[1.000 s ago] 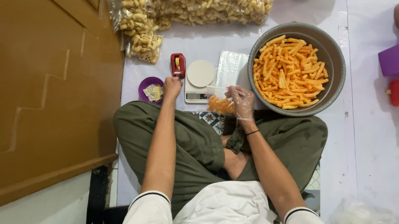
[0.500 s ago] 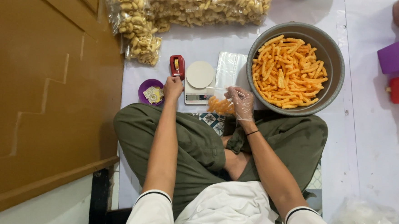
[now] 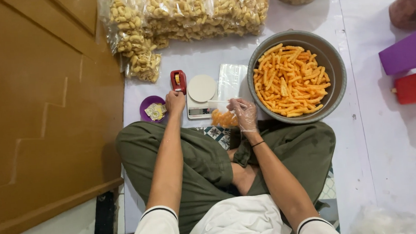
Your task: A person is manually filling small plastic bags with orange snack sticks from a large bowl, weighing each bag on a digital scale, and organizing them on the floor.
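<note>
We are sitting cross-legged on the floor in olive trousers (image 3: 172,152), looking straight down at our own forearms, and very little is changing between the earlier views and this one: the whole scene is sliding slightly left and down in the picture because our head is tilting, while both hands are staying where they were. Our right hand (image 3: 244,114), wearing a thin clear plastic glove, is still pinching the open mouth of a small clear bag of orange snack sticks (image 3: 223,116), which is hanging just above our lap beside the near edge of the digital kitchen scale (image 3: 200,96); the bag is not resting on the round weighing plate. Our left hand (image 3: 174,103) is bare and curled loosely, its fingers reaching up to the red tape dispenser (image 3: 178,80); we cannot tell whether it is gripping anything. Just left of that hand, a small purple bowl (image 3: 146,104) is holding little paper labels (image 3: 156,111). Beyond the scale, a flat stack of empty clear bags (image 3: 230,80) is lying on the white sheet (image 3: 204,53). To the right, the big grey metal basin (image 3: 331,72) is sitting about half full of orange snack sticks (image 3: 289,79). Farthest away, sealed packets of pale macaroni-shaped snacks (image 3: 183,11) are piled against the brown wooden door (image 3: 41,102).
</note>
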